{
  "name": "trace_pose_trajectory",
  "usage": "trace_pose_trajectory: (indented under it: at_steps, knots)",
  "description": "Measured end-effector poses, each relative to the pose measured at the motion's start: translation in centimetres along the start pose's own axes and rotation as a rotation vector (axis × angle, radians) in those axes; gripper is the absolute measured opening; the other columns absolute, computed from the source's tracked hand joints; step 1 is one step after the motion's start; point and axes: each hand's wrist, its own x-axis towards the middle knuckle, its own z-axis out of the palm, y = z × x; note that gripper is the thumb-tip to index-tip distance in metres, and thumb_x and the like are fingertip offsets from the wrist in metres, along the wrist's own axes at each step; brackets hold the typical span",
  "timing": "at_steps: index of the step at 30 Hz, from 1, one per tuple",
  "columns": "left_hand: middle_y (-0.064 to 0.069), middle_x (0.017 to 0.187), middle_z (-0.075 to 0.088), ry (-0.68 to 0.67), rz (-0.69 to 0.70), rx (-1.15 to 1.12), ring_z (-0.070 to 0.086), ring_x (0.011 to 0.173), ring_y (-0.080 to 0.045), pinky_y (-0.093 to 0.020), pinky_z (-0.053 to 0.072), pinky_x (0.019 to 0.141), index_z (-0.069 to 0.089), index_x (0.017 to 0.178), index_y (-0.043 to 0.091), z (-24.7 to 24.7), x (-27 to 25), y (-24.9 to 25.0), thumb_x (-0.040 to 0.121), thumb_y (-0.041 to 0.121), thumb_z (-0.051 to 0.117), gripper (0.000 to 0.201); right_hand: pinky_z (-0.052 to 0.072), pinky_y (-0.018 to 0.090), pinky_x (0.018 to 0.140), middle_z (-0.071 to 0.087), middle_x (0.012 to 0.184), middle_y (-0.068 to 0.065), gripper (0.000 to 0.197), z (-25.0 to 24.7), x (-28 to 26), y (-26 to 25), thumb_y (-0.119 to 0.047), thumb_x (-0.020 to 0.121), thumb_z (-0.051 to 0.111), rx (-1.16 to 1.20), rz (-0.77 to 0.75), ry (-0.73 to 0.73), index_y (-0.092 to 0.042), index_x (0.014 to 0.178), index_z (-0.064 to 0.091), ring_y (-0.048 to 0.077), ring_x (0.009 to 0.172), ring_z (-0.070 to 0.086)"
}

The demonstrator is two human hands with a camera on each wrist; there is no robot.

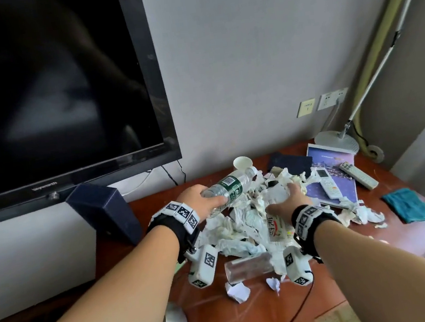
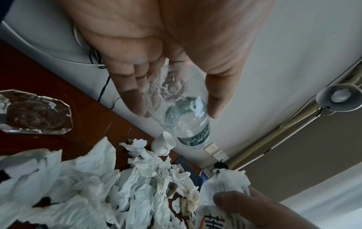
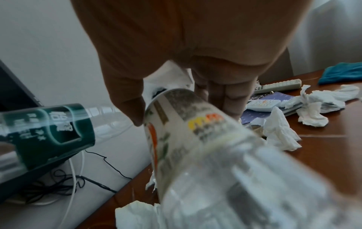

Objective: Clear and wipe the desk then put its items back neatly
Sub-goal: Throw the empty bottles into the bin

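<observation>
While my left hand (image 1: 202, 199) grasps the green-label bottle (image 1: 232, 188) above the tissue heap (image 1: 236, 223) at the worktop's (image 1: 414, 219) twelve o'clock, I lift both bottles clear, my right hand (image 1: 290, 200) clenched around the tea bottle (image 3: 182, 131).

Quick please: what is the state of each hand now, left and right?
Left hand: grips the green-label water bottle, lifted off the desk.
Right hand: grips the white-label bottle with some crumpled tissue.

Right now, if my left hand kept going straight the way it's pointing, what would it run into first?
Probably the white paper cup. Your left hand grips the green-label bottle, whose cap end already points at it near the wall. Depth is unclear, so the bottle might pass above the cup.
</observation>
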Motion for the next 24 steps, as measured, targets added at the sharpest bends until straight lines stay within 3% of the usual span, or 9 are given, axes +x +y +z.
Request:
trace_pose_trajectory:
  at_steps: [2,5,8,11,13,16,19,22,24]
  knots:
    - [0.009,0.090,0.073,-0.004,-0.006,-0.004,0.070,0.081,-0.014,-0.034,0.059,0.079,0.068,0.094,0.027,-0.1,-0.6,-0.3,0.075,0.063,0.079,0.043,0.055,0.033,0.066,0.057,0.139,0.013,0.120,-0.1,-0.6,0.0,-0.032,0.075,0.085,-0.009,0.002,0.019,-0.034,0.161,0.001,0.024,0.081,0.065]
    - [0.004,0.094,0.074,-0.005,-0.010,-0.013,0.071,0.086,-0.018,-0.040,0.059,0.083,0.070,0.098,0.024,-0.7,-1.0,0.2,0.079,0.058,0.078,0.040,0.057,0.032,0.062,0.063,0.106,0.005,0.126,-0.3,-0.1,-0.2,-0.032,0.074,0.083,-0.122,-0.005,0.024,-0.038,0.159,-0.010,0.021,0.072,0.067]
    - [0.006,0.096,0.074,0.015,-0.025,-0.018,0.070,0.086,-0.016,-0.039,0.059,0.084,0.070,0.103,0.024,-1.0,-0.6,0.6,0.078,0.062,0.077,0.046,0.061,0.040,0.072,0.062,0.090,0.005,0.113,-0.5,0.6,-0.5,-0.036,0.069,0.081,-0.329,0.006,0.031,-0.028,0.153,0.006,0.028,0.082,0.070]
    - [0.007,0.094,0.074,0.016,-0.058,-0.022,0.070,0.084,-0.015,-0.038,0.060,0.083,0.070,0.102,0.025,-0.7,-0.1,1.1,0.077,0.063,0.077,0.047,0.058,0.045,0.088,0.063,0.100,0.009,0.077,-0.9,1.3,-0.8,-0.036,0.073,0.077,-0.539,-0.035,0.038,-0.020,0.134,0.032,0.036,0.100,0.066]
    - [0.007,0.092,0.074,0.020,-0.085,-0.048,0.072,0.082,-0.015,-0.040,0.061,0.081,0.069,0.101,0.026,-0.4,0.1,1.2,0.074,0.064,0.078,0.048,0.056,0.044,0.090,0.064,0.111,0.010,0.067,-0.9,2.2,-0.6,-0.033,0.075,0.072,-0.611,-0.078,0.021,-0.025,0.132,0.039,0.035,0.105,0.064]
    - [0.007,0.089,0.075,0.018,-0.126,-0.079,0.074,0.079,-0.017,-0.043,0.063,0.079,0.068,0.097,0.027,0.4,0.4,1.0,0.067,0.068,0.078,0.051,0.056,0.048,0.094,0.053,0.132,0.011,0.073,-0.7,3.5,-0.4,-0.030,0.072,0.068,-0.634,-0.129,-0.029,-0.038,0.139,0.040,0.035,0.114,0.061]
    - [0.004,0.086,0.076,-0.007,-0.139,-0.058,0.074,0.078,-0.020,-0.044,0.063,0.078,0.069,0.094,0.024,0.7,0.5,1.1,0.071,0.069,0.075,0.050,0.053,0.049,0.101,0.038,0.146,0.014,0.077,-0.8,4.1,-0.7,-0.030,0.079,0.072,-0.637,-0.132,-0.066,-0.039,0.146,0.036,0.037,0.128,0.052]
    - [-0.001,0.088,0.076,-0.001,-0.163,-0.088,0.075,0.080,-0.023,-0.045,0.063,0.078,0.070,0.095,0.021,0.4,0.4,1.3,0.078,0.063,0.074,0.046,0.052,0.048,0.101,0.039,0.146,0.015,0.081,-1.0,4.4,-1.3,-0.036,0.076,0.076,-0.603,-0.135,-0.071,-0.035,0.147,0.037,0.037,0.129,0.050]
    - [-0.003,0.094,0.075,0.013,-0.217,-0.231,0.075,0.083,-0.024,-0.043,0.064,0.077,0.068,0.103,0.021,0.3,0.4,1.2,0.079,0.053,0.079,0.041,0.054,0.046,0.097,0.042,0.143,0.012,0.082,-1.3,4.0,-2.0,-0.040,0.075,0.075,-0.529,-0.151,-0.051,-0.032,0.146,0.037,0.036,0.123,0.055]
